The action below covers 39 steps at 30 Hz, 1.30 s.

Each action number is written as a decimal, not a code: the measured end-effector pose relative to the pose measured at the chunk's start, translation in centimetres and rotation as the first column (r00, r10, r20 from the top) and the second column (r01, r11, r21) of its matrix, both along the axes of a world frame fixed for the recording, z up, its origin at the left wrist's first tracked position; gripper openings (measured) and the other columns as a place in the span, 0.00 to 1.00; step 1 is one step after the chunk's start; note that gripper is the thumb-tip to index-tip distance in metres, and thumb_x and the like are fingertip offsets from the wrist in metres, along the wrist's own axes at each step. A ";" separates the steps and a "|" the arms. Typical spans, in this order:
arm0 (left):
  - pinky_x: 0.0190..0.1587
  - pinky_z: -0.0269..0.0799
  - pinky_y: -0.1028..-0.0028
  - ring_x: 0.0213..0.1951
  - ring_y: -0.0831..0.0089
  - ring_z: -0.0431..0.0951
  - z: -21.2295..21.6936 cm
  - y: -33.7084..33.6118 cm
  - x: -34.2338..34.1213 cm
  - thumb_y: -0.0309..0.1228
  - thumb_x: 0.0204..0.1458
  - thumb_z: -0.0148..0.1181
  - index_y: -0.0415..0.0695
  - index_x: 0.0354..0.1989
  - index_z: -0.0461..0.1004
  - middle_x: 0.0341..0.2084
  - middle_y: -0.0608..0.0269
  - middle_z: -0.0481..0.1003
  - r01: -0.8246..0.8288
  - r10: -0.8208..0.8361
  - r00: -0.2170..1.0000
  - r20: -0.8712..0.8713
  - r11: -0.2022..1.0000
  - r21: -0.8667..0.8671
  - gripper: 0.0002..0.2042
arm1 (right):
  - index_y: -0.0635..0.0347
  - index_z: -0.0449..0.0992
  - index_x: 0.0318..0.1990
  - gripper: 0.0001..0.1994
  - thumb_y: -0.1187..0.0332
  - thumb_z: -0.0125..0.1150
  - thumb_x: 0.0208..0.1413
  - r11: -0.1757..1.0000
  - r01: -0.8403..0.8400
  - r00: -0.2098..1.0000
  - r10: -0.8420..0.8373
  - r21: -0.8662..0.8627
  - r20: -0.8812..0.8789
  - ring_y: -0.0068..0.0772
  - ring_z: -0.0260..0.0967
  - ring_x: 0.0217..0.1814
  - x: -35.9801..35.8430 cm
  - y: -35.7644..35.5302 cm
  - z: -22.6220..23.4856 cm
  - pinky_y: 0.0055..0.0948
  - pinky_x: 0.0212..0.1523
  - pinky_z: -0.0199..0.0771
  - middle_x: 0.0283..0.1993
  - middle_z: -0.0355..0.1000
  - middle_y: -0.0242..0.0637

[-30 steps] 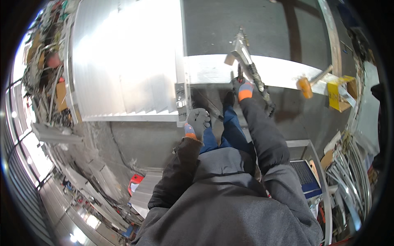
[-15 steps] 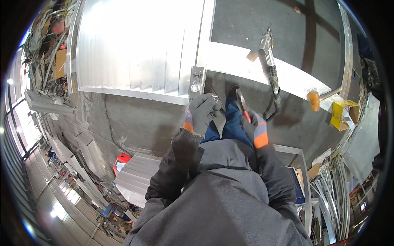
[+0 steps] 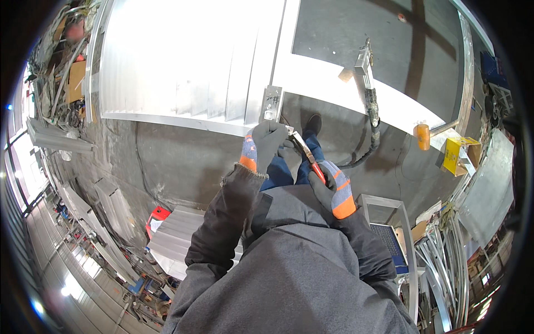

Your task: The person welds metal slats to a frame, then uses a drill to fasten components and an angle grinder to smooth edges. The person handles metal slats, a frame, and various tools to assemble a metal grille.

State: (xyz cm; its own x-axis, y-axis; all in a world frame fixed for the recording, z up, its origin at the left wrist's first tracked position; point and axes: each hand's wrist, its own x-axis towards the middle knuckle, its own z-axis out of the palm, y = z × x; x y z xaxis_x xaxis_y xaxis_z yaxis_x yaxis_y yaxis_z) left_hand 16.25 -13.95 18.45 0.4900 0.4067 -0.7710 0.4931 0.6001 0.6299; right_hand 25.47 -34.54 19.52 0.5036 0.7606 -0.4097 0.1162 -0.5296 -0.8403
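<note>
My gloved left hand [image 3: 266, 143] is closed, pinching a small bright metal piece [image 3: 290, 130] at its fingertips. It is beside the end of a flat metal bar with dark handwriting [image 3: 271, 102] on the ribbed silver panel's [image 3: 178, 72] corner. In my gloved right hand [image 3: 332, 192] is a red-handled hand tool [image 3: 303, 148] with a long metal front, perhaps pliers. The tool's tip reaches the small piece, and I cannot tell whether it grips it. My left fingers partly hide the piece.
A mallet with an orange head [image 3: 423, 137] and an open yellow box [image 3: 460, 156] are at the right. A metal tool with a dark cable [image 3: 367, 83] lies across the white strip [image 3: 322, 75]. Behind my right arm stands a metal frame [image 3: 409, 239]; metal strips [image 3: 442, 261] are heaped nearby.
My right hand has moved left, bringing the red-handled tool's tip from apart to the small piece in my left fingers. My left hand has shifted slightly left and up.
</note>
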 end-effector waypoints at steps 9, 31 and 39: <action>0.26 0.74 0.77 0.28 0.76 0.80 1.2 1.3 0.3 0.30 0.59 0.59 0.34 0.38 0.75 0.27 0.60 0.79 0.169 -0.163 0.985 -0.047 0.975 0.143 0.10 | 0.63 0.76 0.40 0.08 0.68 0.63 0.60 0.999 -0.037 0.999 0.037 -0.028 -0.013 0.43 0.71 0.35 0.2 0.5 0.8 0.37 0.36 0.70 0.34 0.71 0.45; 0.36 0.70 0.76 0.36 0.82 0.72 -1.5 -12.9 -3.9 0.27 0.55 0.68 0.42 0.41 0.72 0.32 0.69 0.74 0.085 -0.085 0.996 -0.003 0.992 0.099 0.11 | 0.56 0.70 0.57 0.22 0.47 0.46 0.72 0.869 0.485 0.250 -0.250 -0.102 -0.935 0.26 0.74 0.39 0.2 3.6 -6.1 0.24 0.40 0.77 0.43 0.75 0.35; 0.31 0.71 0.77 0.30 0.79 0.76 -0.4 -9.5 -4.2 0.24 0.53 0.68 0.43 0.36 0.71 0.27 0.67 0.75 -0.064 0.061 0.996 -0.059 0.997 -0.047 0.09 | 0.55 0.68 0.59 0.21 0.49 0.44 0.74 0.926 0.372 0.191 -0.148 -0.068 -0.970 0.23 0.72 0.37 -0.3 4.9 -7.1 0.24 0.36 0.75 0.47 0.75 0.36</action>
State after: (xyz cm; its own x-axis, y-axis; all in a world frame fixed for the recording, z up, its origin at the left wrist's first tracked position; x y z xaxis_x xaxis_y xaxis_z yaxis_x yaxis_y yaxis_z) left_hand 12.02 -23.47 18.08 0.4193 0.3965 -0.8167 0.4884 0.6598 0.5711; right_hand 25.18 -29.60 12.38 0.0073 0.7722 -0.6353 -0.9380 -0.2149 -0.2720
